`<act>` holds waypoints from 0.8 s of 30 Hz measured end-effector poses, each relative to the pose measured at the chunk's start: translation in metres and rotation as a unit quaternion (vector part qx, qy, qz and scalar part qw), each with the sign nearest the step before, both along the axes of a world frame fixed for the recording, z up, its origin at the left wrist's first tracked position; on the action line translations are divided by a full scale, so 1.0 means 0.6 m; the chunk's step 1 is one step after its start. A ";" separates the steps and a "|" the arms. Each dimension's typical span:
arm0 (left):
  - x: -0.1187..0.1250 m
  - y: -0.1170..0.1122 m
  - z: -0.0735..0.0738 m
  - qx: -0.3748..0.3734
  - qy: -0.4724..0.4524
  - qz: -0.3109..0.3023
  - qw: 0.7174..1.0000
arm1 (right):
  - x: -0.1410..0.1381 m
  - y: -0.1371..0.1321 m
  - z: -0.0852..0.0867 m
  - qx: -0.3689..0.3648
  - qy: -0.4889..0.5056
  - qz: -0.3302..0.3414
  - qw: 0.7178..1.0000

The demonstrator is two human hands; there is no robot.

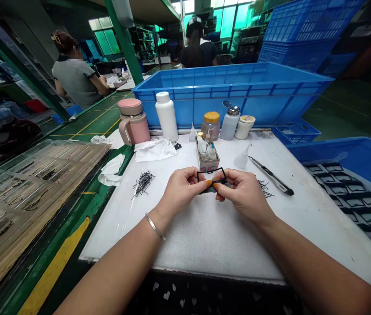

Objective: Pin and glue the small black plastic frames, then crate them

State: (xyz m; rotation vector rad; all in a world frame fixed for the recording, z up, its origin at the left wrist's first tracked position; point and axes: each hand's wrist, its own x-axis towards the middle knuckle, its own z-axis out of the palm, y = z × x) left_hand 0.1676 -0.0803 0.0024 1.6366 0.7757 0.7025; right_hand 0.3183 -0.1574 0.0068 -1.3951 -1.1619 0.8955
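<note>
Both hands meet over the white work mat (205,236), holding one small black rectangular frame (211,170) between them. My left hand (185,188) is closed with thumb and fingers on the frame's left side. Its right side is pinched in my right hand (239,186). The thumbs, with orange tips, come together at the lower middle of the frame and cover part of it. A pile of thin black strips (143,183) lies left of the hands. More black strips (264,188) show just beyond my right hand, near a utility knife (272,176).
A small box of bottles (207,162) stands behind the hands. Farther back are a pink mug (134,124), white bottle (166,118) and large blue crate (185,103). At right, a blue bin (369,151) holds rows of black frames. Divided trays (40,175) lie left. Two people sit beyond.
</note>
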 end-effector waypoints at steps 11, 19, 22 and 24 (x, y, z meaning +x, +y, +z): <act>-0.012 0.014 -0.001 -0.034 -0.013 -0.048 0.998 | 0.027 0.006 -0.009 -0.049 0.090 0.116 0.988; -0.019 0.002 0.015 0.184 0.024 0.051 0.981 | 0.034 0.005 -0.010 -0.042 0.082 0.019 0.996; -0.012 -0.024 0.020 0.396 0.082 0.046 0.913 | 0.031 0.004 -0.008 -0.022 0.049 -0.018 0.998; -0.005 -0.040 0.019 0.479 0.126 0.012 0.869 | 0.028 0.002 -0.007 -0.012 0.030 -0.012 0.999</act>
